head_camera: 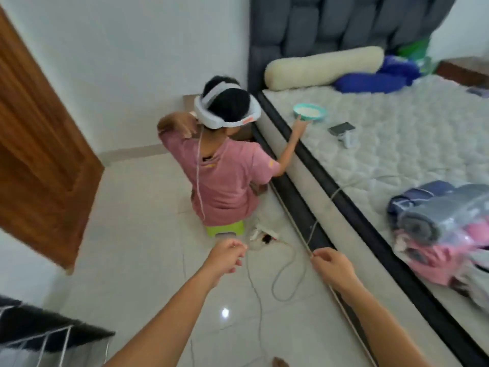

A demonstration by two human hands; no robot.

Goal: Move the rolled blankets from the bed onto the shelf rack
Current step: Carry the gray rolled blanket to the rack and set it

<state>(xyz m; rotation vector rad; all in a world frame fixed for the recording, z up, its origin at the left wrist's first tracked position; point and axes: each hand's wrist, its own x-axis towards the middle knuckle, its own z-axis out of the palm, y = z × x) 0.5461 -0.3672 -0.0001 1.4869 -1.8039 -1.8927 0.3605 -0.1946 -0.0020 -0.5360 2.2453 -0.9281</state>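
Several rolled blankets lie stacked at the bed's near right edge: a grey roll (434,217) on top, a pink one (430,259) under it and a dark blue one (412,196) behind. The wire shelf rack (39,337) shows at the bottom left corner, with a dark top. My right hand (332,267) hangs over the floor beside the bed frame, pinching a thin white cord (321,213) that runs up onto the mattress. My left hand (227,254) is stretched forward over the floor with its fingers curled; I see nothing in it. Both hands are well left of the blankets.
A person in a pink shirt (225,178) sits on a green stool (225,227) by the bed, reaching to a bowl (309,111) on the mattress. A power strip (264,235) and cables lie on the floor. A phone (341,128), bolster (322,66) and wooden door (39,154) are around.
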